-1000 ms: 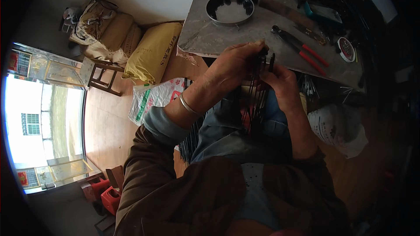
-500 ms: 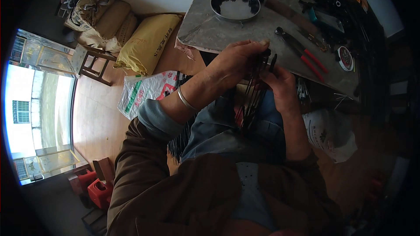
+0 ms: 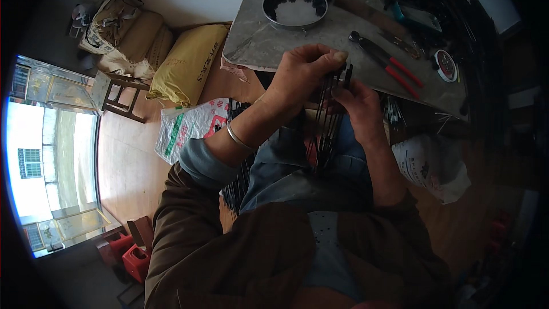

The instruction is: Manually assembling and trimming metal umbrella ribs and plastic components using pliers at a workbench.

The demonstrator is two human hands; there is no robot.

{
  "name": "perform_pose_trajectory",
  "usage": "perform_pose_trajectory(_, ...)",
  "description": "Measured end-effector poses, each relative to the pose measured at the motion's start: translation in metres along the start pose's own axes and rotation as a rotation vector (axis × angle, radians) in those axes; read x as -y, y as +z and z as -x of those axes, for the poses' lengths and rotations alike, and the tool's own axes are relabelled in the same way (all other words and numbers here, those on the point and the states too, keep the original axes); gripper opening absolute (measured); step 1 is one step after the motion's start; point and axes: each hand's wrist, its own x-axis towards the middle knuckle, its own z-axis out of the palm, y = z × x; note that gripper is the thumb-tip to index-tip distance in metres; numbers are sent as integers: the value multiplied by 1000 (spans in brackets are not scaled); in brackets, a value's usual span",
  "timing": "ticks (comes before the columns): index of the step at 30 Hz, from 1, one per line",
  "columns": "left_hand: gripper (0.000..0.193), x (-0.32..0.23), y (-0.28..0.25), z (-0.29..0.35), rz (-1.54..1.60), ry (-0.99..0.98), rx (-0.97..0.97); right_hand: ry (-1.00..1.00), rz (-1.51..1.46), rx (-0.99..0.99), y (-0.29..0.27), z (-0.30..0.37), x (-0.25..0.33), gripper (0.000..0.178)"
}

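In front of my lap hangs a loose bundle of thin black rods (image 3: 325,129), with their lower ends over my thighs. My left hand (image 3: 300,74), a silver bangle on its wrist, is closed round their upper ends, thumb on top. Just to the right, my right hand (image 3: 361,109) is closed with thumb and fingers on the rods' right side, near one that has a thicker black tip (image 3: 348,73). The fingertips of both hands are partly hidden. More black rods (image 3: 235,191) lie beside my left thigh, below the forearm.
On the grey table (image 3: 251,40) ahead are a metal bowl (image 3: 294,7) with white and black contents, red-handled pliers (image 3: 389,66), a round tin (image 3: 445,66) and dark small parts. A yellow sack (image 3: 191,63), a stool (image 3: 123,96) and a white bag (image 3: 429,166) stand around.
The whole view has shifted slightly, so the table and bowl sit farther left. Both hands stay on the rods, which have fanned slightly apart.
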Motion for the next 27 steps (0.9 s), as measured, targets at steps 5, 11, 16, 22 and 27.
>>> perform_pose_trajectory(5, 26, -2, 1, 1, -92, 97, 86, 7, -53, -15, -6, -2, 2, 21)
perform_pose_trajectory(11, 27, -3, 0, 4, -134, 177, 128, -27, -60, 26, -15, 0, 9, 19)
perform_pose_trajectory(16, 25, -2, 3, 5, -104, 153, 124, -221, 211, -34, -7, 7, 4, 21)
perform_pose_trajectory(22, 25, 7, 5, 13, 57, 139, 105, -154, 249, -9, -12, 5, 7, 15)
perform_pose_trajectory(27, 23, 19, -3, 18, 166, 151, 158, 41, 54, 115, -7, 2, 11, 18)
